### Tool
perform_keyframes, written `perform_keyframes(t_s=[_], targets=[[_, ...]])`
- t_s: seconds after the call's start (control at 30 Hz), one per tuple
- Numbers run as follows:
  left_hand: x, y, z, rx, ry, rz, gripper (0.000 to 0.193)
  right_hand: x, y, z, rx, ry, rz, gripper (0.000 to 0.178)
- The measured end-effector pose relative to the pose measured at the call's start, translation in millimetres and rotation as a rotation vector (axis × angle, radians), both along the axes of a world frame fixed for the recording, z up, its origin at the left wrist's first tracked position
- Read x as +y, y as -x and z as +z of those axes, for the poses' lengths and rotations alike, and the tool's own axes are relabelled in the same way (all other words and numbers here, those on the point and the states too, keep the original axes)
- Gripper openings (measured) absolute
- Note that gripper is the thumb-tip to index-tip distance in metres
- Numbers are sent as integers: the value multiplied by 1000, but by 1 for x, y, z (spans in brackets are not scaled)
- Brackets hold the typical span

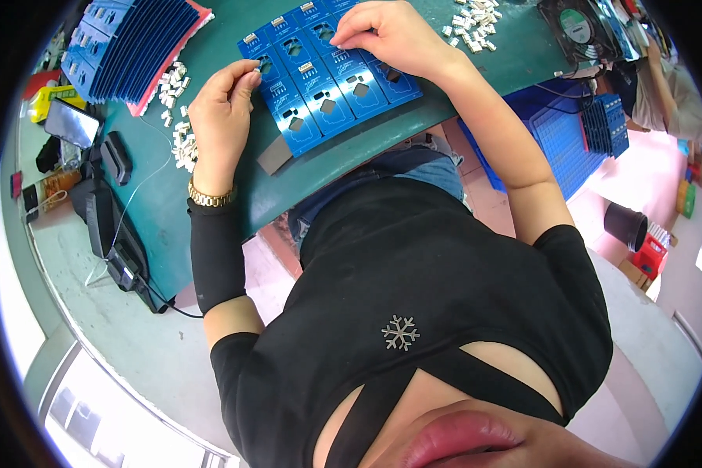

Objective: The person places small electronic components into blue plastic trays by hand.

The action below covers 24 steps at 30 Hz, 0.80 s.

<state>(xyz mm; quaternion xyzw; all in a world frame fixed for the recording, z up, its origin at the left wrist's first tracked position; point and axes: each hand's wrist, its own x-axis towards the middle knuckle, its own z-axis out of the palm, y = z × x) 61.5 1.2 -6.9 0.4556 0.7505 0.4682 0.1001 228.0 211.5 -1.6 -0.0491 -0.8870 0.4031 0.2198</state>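
Note:
A blue circuit board panel (329,90), with repeated cut-outs, lies tilted on the green table in front of me. White connectors (308,68) sit on some of its sections. My left hand (222,113) is at the panel's left edge, thumb and forefinger pinched around a small white connector, mostly hidden by the fingertips. My right hand (394,35) reaches over the panel's upper right part. Its fingers are pinched on another small white connector (338,45), just above the board's surface.
Loose white connectors (183,140) lie left of the panel; another pile (473,23) lies at the right. Stacked blue boards (113,51) stand far left, near a phone (72,123). A black fan (576,30) stands far right. Beside the table is a blue crate (550,140); a co-worker's arm (661,82) shows beyond.

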Motion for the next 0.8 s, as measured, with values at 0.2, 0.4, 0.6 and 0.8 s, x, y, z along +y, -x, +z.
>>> perform_keyframes(t_s=[0.2,0.4,0.6,0.8], targets=[[-1,-3,0,78,38,-15,15,-5,-1,2,-43,-68,8,10],[-1,-3,2,107,83,-18,16,-4,4,-3,-12,-156,16,10],[-2,-2,2,111,71,-38,16,-4,1,-4,34,-130,-8,9],[-4,-1,1,83,75,-27,16,-8,0,0,10,-142,-26,9]])
